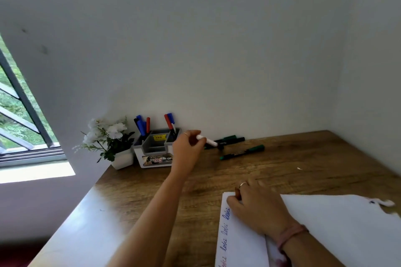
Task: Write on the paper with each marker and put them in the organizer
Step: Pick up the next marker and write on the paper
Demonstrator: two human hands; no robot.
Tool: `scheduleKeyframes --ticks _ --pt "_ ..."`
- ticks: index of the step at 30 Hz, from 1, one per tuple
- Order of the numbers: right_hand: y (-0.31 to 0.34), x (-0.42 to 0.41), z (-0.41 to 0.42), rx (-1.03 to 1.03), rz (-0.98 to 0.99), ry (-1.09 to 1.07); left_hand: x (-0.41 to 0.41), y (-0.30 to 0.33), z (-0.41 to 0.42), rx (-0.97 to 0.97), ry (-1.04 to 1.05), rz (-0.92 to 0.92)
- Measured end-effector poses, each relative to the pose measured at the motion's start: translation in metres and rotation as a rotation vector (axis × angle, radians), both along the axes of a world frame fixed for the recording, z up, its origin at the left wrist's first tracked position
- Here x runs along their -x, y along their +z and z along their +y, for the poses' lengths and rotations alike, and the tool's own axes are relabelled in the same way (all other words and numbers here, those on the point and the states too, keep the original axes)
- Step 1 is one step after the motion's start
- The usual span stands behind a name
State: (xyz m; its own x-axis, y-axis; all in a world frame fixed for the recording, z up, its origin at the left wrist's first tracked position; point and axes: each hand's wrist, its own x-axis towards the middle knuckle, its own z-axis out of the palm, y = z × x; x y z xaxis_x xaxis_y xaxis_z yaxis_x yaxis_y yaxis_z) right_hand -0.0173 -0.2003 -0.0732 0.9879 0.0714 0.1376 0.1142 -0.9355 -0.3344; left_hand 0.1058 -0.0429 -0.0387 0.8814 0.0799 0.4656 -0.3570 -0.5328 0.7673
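You are handling a white-barrelled marker [207,140] with your left hand [188,147], fingers curled round one end of it, just to the right of the organizer [155,151] at the back of the tabletop [303,171]. Its cap colour is hidden, and whether it has just been lifted or is heading for the organizer cannot be told.

Your right hand [258,206] is resting on the paper [347,227] with fingers loosely bent, gripping nothing and steadying the sheet. Blue and red handwriting is running down the sheet's left margin.

The organizer is holding blue, black and red markers upright in its left compartment and a red and a blue one in its right rear compartment; the middle compartments are showing only a yellow label.

Three dark and green markers [242,152] are lying on the tabletop to its right, so the task is judged partly done. If unused, the next move calls for bringing the held marker to the paper; otherwise, for standing it in a compartment.
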Motion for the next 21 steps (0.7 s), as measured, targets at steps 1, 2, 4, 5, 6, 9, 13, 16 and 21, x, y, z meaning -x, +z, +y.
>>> scheduleKeyframes --ticks 1,2,4,5,6,9,13,16,21 --pt "0.001 0.001 0.000 -0.006 -0.003 -0.001 0.009 0.007 0.002 0.105 0.007 -0.020" --pt "0.001 0.001 -0.001 -0.014 -0.010 0.001 0.020 0.015 0.005 0.212 0.012 -0.038" --pt "0.002 0.001 -0.003 -0.036 -0.024 0.008 0.041 0.031 0.009 0.415 0.007 -0.067" --pt "0.003 0.002 -0.004 -0.052 -0.032 0.012 0.053 0.037 0.012 0.492 -0.008 -0.072" --pt "0.003 0.002 -0.005 -0.069 -0.041 0.017 0.065 0.042 0.015 0.545 -0.029 -0.070" --pt "0.005 0.002 -0.008 -0.088 -0.090 0.031 0.098 0.048 0.026 0.583 -0.082 -0.044" --pt "0.010 0.004 -0.007 -0.156 -0.169 0.046 0.131 0.044 0.033 0.625 -0.099 -0.022" --pt "0.015 0.008 0.001 -0.249 -0.249 0.117 0.143 0.033 0.033 0.688 -0.116 -0.017" --pt "0.027 0.021 0.023 -0.615 -0.102 0.418 0.148 0.030 0.026 0.668 -0.230 -0.010"
